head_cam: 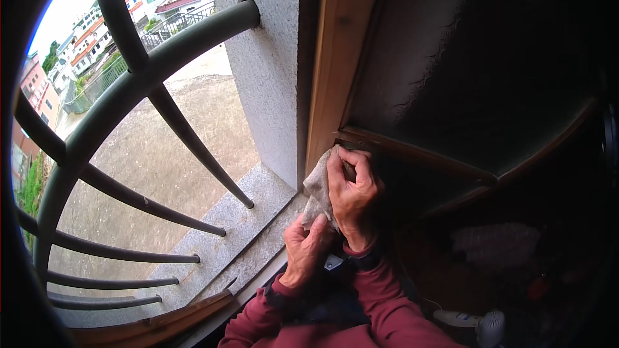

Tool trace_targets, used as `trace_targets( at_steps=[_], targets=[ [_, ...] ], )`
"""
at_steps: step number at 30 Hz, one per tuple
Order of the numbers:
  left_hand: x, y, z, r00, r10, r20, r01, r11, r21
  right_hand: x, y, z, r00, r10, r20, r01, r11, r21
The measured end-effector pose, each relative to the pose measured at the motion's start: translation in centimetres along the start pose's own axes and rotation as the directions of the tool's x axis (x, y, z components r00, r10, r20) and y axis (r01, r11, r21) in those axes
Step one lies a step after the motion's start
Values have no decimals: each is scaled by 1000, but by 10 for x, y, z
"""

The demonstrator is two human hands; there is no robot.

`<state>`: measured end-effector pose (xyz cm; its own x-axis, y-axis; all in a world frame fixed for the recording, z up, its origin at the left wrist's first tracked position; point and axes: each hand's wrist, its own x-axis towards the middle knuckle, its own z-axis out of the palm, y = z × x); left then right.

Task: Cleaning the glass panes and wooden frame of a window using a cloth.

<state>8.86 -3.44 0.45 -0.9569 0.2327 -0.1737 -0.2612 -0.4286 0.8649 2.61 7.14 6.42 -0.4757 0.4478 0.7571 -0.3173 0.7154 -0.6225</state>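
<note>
A grey-beige cloth (318,184) hangs between my two hands at the lower end of a wooden window frame (333,58). My right hand (354,188) pinches the cloth's upper part between thumb and fingers, close to the corner of a wood-framed glass sash (416,152). Lower down, my left hand (303,246) grips the bottom edge of the cloth between thumb and fingers. Part of the cloth is hidden behind my right hand's fingers. The sash's glass pane (411,58) is dark and spreads to the right.
Metal window bars (159,67) cross the opening on the left, set into a granite sill (227,232). A stone jamb (266,77) stands beside the frame. Another wooden piece (159,321) lies along the sill's lower left. A white handheld object (459,319) is at lower right, in shadow.
</note>
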Motion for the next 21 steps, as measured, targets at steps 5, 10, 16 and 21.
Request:
trace_targets(
  at_steps=[5, 10, 16, 21],
  targets=[
    [-3, -38, -24, 982, -187, -22, 188, 981, 40, -52, 38, 11, 991, 43, 124, -39, 999, -32],
    [-11, -48, -21, 982, -190, 4, 189, 977, 98, -75, 68, 5, 959, 198, 201, -206, 978, 21],
    [-22, -25, -8, 988, -125, 85, 124, 992, 17, -40, 26, -18, 979, 183, 89, -193, 974, 114],
    [-13, 6, 11, 995, -63, 71, 66, 996, -52, -3, 9, -8, 1000, 13, 15, -14, 999, 45]
  ],
)
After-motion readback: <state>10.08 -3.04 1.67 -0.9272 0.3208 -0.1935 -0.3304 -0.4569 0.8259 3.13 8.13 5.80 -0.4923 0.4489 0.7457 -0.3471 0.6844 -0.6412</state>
